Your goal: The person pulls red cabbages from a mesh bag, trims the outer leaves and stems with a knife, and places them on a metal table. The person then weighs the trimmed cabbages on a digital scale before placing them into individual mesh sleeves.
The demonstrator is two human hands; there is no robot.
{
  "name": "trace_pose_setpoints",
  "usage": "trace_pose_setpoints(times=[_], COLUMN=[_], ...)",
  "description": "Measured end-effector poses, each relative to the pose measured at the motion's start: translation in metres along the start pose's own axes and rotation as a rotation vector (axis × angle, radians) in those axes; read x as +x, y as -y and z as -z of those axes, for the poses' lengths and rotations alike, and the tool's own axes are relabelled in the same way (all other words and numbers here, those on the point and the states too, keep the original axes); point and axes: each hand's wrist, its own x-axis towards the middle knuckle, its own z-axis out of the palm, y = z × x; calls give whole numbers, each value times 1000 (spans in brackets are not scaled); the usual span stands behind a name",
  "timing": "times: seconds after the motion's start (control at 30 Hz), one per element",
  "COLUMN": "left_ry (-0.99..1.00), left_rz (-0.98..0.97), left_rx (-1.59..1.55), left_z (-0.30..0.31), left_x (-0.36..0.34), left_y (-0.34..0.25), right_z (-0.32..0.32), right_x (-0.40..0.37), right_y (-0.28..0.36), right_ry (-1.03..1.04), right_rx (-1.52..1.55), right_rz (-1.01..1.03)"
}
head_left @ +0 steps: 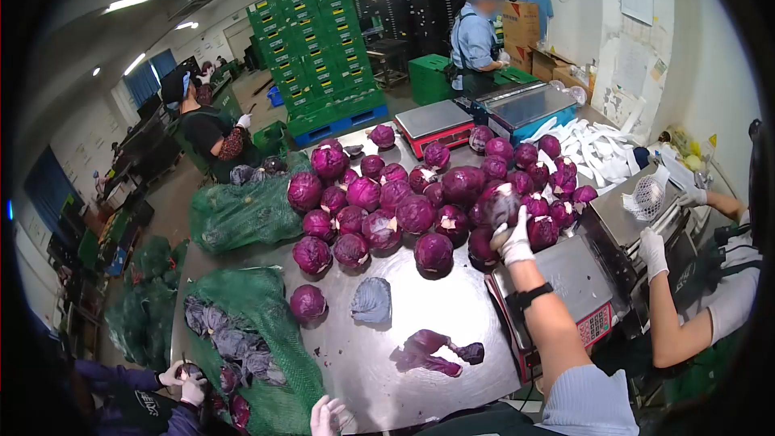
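Cabbage is up in the right-center of the frame, over the right side of the pile, with the right hand clamped on its near, lower side. Far fingertips are behind the head, so I can't tell how deep the grip goes. Left hand is down at the bottom edge, just left of center, fingers apart and nothing in them, near the table.

Tips for handling one like this: I'd get the palm well under and spread the fingers, since a round, waxy head probably slips in a glove if you only pinch the side. Don't hang on by an outer leaf, it could tear. Keep it high enough to clear the neighbors, or you might start them rolling. That arm reaches over the scale at right, so keep the forearm off the pan. Loose leaves lie lower center, well apart from the grip. If it feels heavy, bring the left over too.
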Motion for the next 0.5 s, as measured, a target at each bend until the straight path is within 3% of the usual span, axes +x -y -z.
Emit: trace_pose_setpoints(times=[0.1,0.13,0.17,0.23,0.27,0.3,0.37,0.43,0.5], left_ry=[-137,-127,-117,-213,-285,-211,-314,-371,-384], left_rz=[-6,-52,-98,-84,-88,-176,-224,-199,-219], left_rx=[154,165,176,191,152,294,308,175,208], left_z=[12,28,45,56,56,77,97,96,123], left_x=[-22,-20,-18,-20,-22,-15,-13,-16,-3], left_y=[-20,-16,-12,-21,-28,-25,-28,-49,-48], right_z=[29,60,63,11,2,5,42,54,70], right_x=[83,114,112,20,-14,-42,-48,-93,-109], right_y=[31,46,41,21,9,0,-46,-78,-103], right_ry=[-210,-104,65,192,250,404,641,607,707], right_rx=[17,-107,-191,-402,-602,-789,-1267,-1771,-2376], right_rz=[-4,-95,117,236,178,77,234,267,616])
